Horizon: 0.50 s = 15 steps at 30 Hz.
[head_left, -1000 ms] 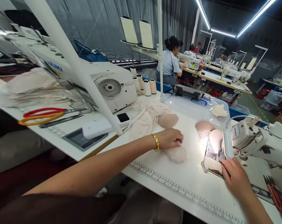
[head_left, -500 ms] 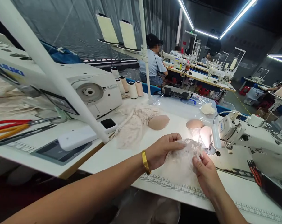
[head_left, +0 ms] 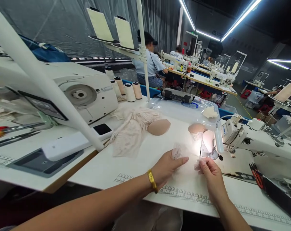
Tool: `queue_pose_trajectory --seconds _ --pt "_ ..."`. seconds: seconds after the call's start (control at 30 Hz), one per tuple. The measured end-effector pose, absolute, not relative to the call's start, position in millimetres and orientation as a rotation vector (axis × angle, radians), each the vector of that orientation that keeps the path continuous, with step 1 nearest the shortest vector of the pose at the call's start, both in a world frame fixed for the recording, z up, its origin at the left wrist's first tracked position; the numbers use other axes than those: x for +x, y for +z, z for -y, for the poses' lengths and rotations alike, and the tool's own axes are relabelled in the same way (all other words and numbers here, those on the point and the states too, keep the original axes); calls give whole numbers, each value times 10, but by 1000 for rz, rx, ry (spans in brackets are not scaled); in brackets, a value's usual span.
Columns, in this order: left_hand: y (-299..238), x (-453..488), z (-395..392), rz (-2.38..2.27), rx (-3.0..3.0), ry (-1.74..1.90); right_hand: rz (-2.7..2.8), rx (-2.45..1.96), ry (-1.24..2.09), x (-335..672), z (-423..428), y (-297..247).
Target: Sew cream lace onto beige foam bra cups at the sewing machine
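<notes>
Between my hands, just above the table's front part, is a thin, see-through pale lace fabric (head_left: 177, 152). My left hand (head_left: 166, 164), with a gold bracelet at the wrist, grips the fabric's left side between thumb and fingers. My right hand (head_left: 211, 170) pinches its right edge with thumb and fingertips. Just beyond my right hand stands a sewing machine (head_left: 235, 130), its lamp lighting the work area. A pale bra cup (head_left: 208, 140) and a beige bra cup (head_left: 197, 128) lie by the needle area. Farther left, another beige cup (head_left: 159, 127) touches crumpled lace (head_left: 129, 136).
A measuring scale (head_left: 184, 193) runs along the table's front edge. Red-handled snips (head_left: 256, 175) lie at right. A second sewing machine (head_left: 87, 93), a white pole (head_left: 49, 83) and thread cones (head_left: 129, 93) stand left. A person (head_left: 146, 65) sits beyond.
My hands have moved apart slightly and lower, and the fabric bunched between them is now spread out. The view has turned a little to the right.
</notes>
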<state>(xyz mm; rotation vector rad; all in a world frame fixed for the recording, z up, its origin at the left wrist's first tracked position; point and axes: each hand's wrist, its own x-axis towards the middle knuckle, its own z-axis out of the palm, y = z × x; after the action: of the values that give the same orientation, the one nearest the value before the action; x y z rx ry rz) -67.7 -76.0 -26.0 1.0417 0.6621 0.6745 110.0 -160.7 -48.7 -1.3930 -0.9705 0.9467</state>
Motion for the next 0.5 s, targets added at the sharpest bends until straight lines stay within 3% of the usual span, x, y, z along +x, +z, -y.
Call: queue_pose_trajectory --seconds 0.17,0.23,0.5 --pt "-150 -809 274 -862 2181 390 965 -1343 1046 1140 1583 -515" --pt "-63 -683 -42 -941 2550 462 984 -1340 1059 1147 1557 -542" --pt "-81 420 -808 -921 2712 472 936 -1304 1092 1223 1513 -677"
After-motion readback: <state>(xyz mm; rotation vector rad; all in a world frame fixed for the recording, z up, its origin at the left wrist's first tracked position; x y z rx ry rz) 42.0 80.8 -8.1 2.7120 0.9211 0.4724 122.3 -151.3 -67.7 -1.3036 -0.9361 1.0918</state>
